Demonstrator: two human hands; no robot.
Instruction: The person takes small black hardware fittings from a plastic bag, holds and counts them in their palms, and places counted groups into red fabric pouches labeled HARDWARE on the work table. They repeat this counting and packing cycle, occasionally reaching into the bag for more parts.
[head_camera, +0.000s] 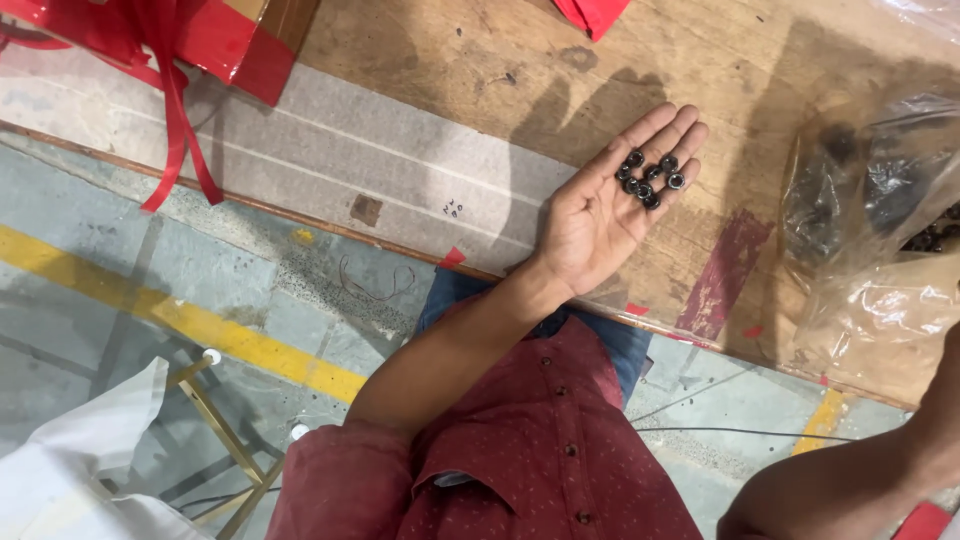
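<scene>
Small black nuts (649, 178): a loose cluster of about seven, lying on the fingers of the left hand (610, 205); some touch each other; none on the desk (440, 70) that I can see.

Left hand: palm up, fully open, fingers straight and together, nothing gripped, nuts just rest on it; it sits over the wooden desk, forearm running back toward the dark red shirt (530, 450).

Right hand: not visible; only the right forearm (850, 480) shows at the lower right corner, well apart from the nuts; can't tell whether that hand is open or closed, or whether it holds anything.

Relative to the nuts: clear plastic bag (880, 230) to the right, near but not touching the left hand, lying on the desk, crumpled, dark small parts visible inside, too blurred to identify; red tape patch (725, 270) on the desk surface below-right of the nuts, between hand and bag; grey strip (330, 160) along the desk edge to the left; red-wrapped box with loose red ribbon (170, 60) far left at the top corner, well apart; red scrap (592, 12) above at the top edge; concrete floor with yellow line (200, 325) below-left, beyond the desk edge.
</scene>
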